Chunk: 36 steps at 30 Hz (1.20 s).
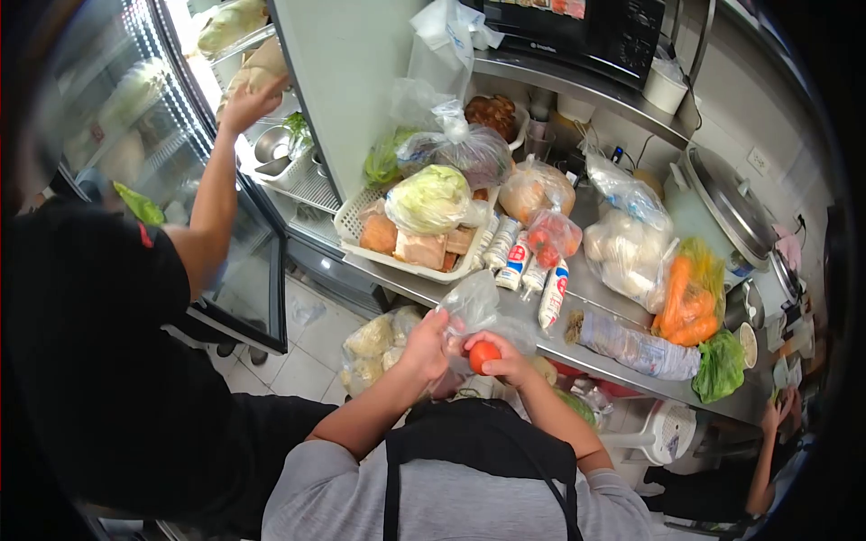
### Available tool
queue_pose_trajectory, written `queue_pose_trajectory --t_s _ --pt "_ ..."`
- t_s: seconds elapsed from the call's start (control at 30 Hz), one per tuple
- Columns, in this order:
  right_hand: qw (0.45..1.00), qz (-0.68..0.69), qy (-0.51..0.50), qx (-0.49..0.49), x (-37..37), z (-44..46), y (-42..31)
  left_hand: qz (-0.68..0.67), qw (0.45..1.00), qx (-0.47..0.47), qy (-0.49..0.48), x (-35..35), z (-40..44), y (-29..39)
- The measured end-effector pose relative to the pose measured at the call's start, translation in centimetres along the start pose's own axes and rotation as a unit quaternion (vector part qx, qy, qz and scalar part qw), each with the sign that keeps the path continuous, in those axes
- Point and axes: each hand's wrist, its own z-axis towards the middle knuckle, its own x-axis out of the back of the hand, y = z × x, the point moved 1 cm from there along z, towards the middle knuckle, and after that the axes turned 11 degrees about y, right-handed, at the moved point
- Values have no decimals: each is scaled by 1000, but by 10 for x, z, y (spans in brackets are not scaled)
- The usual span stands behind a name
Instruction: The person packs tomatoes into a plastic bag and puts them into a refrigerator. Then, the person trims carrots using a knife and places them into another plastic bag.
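My right hand point(507, 361) is closed around a red tomato point(483, 357) in front of my body, below the counter edge. Just left of it, my left hand point(429, 347) grips a clear plastic bag point(476, 305), which spreads up toward the counter. Beyond the bag, a white basket point(417, 269) holds a wrapped lettuce point(428, 199) and packed meat. A bag of red tomatoes point(553, 238) lies on the counter among white-and-blue tubes point(554, 293).
At the left a co-worker's hand point(251, 106) reaches into an open fridge point(280, 185). Bagged carrots point(690, 298), a bag of white produce point(629, 248) and a large pot point(726, 203) stand right. Several bags point(368, 341) lie below the counter. Another person's hands point(780, 408) show far right.
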Motion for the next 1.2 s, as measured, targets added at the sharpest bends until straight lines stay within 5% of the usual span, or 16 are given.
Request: queue_pose_trajectory --t_s 0.13,0.17,0.27,0.3,0.43,0.5,0.6,0.63,0.73,0.83,0.87,0.93,1.0,1.1,1.17,1.2 --pt "950 119 4 -288 4 1 25 -45 993 15 -112 19 6 -2" --pt "936 56 82 -337 2 1 32 -34 995 10 -95 22 8 -7" --pt "912 75 203 -349 -8 8 57 -9 999 -3 -37 6 -7 -11" --pt "913 87 171 -361 -11 10 59 -5 1000 -6 -17 3 -10 -10" --pt "929 -239 109 -260 -21 -4 14 0 998 -24 -52 12 -6 5" --pt "923 -356 -14 -143 20 -8 51 -15 997 -11 -81 8 -6 19" --pt "922 -352 -25 -160 21 -25 0 -4 999 -28 -28 -41 -31 34" --pt "906 -422 33 1 18 -33 -15 -13 995 -22 -94 -44 -23 35" --pt "834 -547 67 37 11 -40 -61 -30 969 -14 -245 -57 2 46" --pt "701 -654 124 256 19 -40 -113 -22 950 -26 -311 -113 8 62" --pt "747 -595 119 270 16 -47 -153 -23 942 -25 -335 -134 6 67" --pt "776 -568 131 241 31 -57 -195 -22 932 -41 -359 -175 -2 69" --pt "742 -631 164 156 58 -65 -214 -26 930 -43 -365 -199 0 56" --pt "662 -715 224 7 82 -76 -232 -29 963 -18 -267 -221 4 27" --pt "563 -767 273 -141 80 -81 -240 -37 952 35 -303 -199 68 -2" --pt "558 -770 259 -167 90 -79 -235 -42 945 60 -319 -188 96 -15"
